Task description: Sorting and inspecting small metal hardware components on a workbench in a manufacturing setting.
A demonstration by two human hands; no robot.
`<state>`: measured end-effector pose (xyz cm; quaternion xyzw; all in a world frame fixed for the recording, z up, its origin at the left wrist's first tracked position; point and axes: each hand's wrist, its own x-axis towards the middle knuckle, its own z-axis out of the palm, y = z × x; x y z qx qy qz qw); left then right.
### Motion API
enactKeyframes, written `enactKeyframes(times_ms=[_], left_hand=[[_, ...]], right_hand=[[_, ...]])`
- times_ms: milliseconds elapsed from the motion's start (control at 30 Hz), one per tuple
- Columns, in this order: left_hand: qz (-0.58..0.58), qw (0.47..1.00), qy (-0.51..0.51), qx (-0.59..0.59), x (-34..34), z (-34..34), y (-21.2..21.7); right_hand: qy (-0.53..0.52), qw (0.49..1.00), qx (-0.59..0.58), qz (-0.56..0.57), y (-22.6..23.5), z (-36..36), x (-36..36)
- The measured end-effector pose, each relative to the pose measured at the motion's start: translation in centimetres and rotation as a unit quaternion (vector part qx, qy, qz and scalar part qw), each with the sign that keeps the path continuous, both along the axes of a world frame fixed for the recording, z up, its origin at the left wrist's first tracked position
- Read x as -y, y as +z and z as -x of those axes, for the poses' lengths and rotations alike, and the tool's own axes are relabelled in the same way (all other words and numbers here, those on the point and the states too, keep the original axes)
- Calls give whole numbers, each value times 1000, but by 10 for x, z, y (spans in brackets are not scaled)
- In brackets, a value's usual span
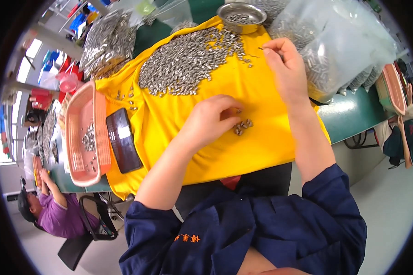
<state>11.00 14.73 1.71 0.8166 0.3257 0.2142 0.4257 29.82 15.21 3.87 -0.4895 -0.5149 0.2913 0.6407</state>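
My left hand (211, 118) is low over the yellow cloth (266, 146), thumb and forefinger curled around a small metal part (238, 111). Just beside those fingertips lies a little cluster of metal parts (243, 125). Farther right and higher, my right hand (287, 64) pinches a thin dark piece (261, 48), too small to name. A broad heap of small silvery metal parts (188, 62) spreads over the cloth beyond my left hand. Several loose parts (248, 61) lie at the heap's right edge, near my right hand.
At the left stand a pink plastic basket (73, 137) with some parts and a black phone (124, 141). A metal bowl (242, 28) sits at the back. Bags of parts (108, 43) (326, 46) flank the cloth. Other people (64, 211) work nearby.
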Motion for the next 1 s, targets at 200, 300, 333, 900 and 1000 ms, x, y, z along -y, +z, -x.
enactKeyframes(times_ms=[200, 300, 333, 900, 1000], left_hand=[[-127, 989, 45, -58, -40, -26, 28], [-214, 972, 43, -86, -73, -58, 9], [-226, 969, 40, -88, -80, -67, 1], [242, 941, 121, 205, -41, -15, 12], [298, 884, 143, 329, -29, 0, 2]], right_hand=[[-11, 996, -77, -32, 1, -8, -3], [-26, 997, -51, -42, 2, -6, -5], [-34, 998, -41, -42, 0, -6, -6], [117, 992, -32, 36, -3, 13, 1], [144, 985, 63, 66, -1, 18, 8]])
